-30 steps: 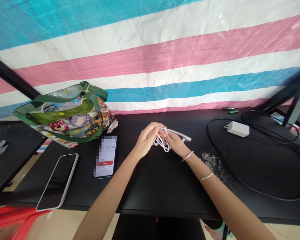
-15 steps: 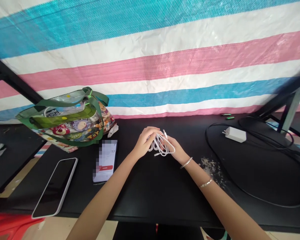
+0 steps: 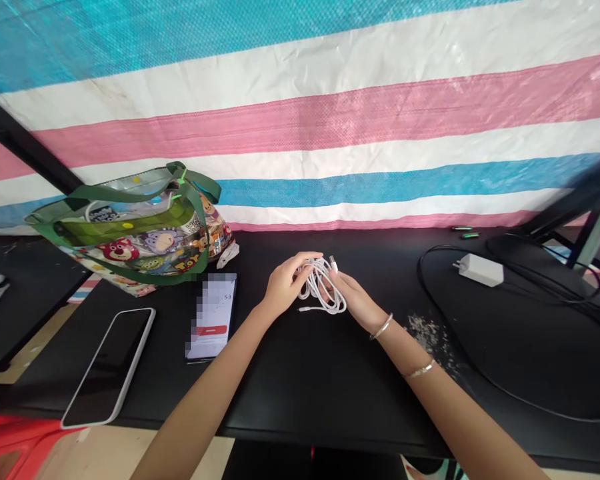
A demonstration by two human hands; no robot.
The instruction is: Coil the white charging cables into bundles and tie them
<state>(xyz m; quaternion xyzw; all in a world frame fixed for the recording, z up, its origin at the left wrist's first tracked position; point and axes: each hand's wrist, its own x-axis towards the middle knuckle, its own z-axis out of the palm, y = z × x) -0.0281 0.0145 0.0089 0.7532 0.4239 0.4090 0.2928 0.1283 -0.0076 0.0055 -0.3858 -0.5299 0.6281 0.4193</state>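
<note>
A white cable (image 3: 336, 303) is looped in a loose coil between my hands, above the black table (image 3: 300, 380). My left hand (image 3: 286, 283) wraps its fingers round the coil's left side. On the right, my right hand (image 3: 356, 297) pinches the cable near its USB plug (image 3: 333, 263), which points up. The cable's other, smaller end sticks out to the left below the loops. Two silver bracelets circle my right forearm.
A green-handled clear bag (image 3: 150, 243) stands at the back left. Before it lie a lit phone (image 3: 215, 320) and a dark phone (image 3: 109, 370). To the right are a white charger (image 3: 481, 270), a black cable (image 3: 455, 340), light debris (image 3: 427, 333) and two green batteries.
My right hand has shifted slightly right and now grips by the USB plug. The coil's loops have changed shape, and the smaller end reaches further left. The view has moved slightly.
</note>
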